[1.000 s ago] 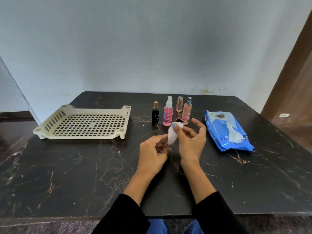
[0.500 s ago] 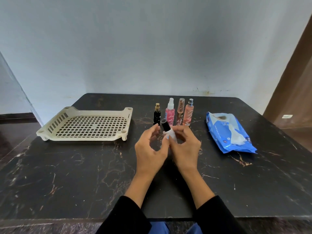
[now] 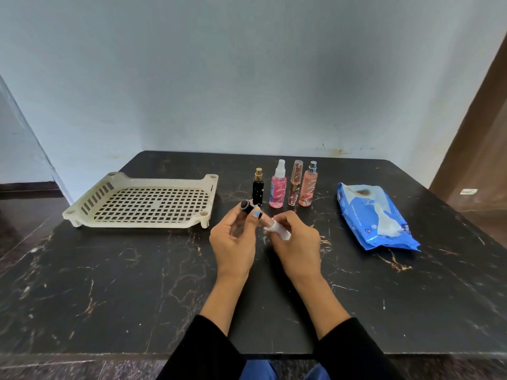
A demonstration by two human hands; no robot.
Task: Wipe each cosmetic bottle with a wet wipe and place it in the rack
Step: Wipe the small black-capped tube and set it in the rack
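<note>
left hand (image 3: 233,237) fingers grip black-capped bottle (image 3: 248,208) tilted above the surface so right hand (image 3: 295,239), pinching folded wet wipe (image 3: 278,232), can reach its body; rack (image 3: 142,200) sits left, unfilled

at frame centre the left hand (image 3: 233,237) grips a black-capped bottle (image 3: 248,208) while the right hand (image 3: 296,239) holds a white wipe (image 3: 279,232). four bottles (image 3: 278,187) stand behind; the rack (image 3: 142,201) lies left.
</note>
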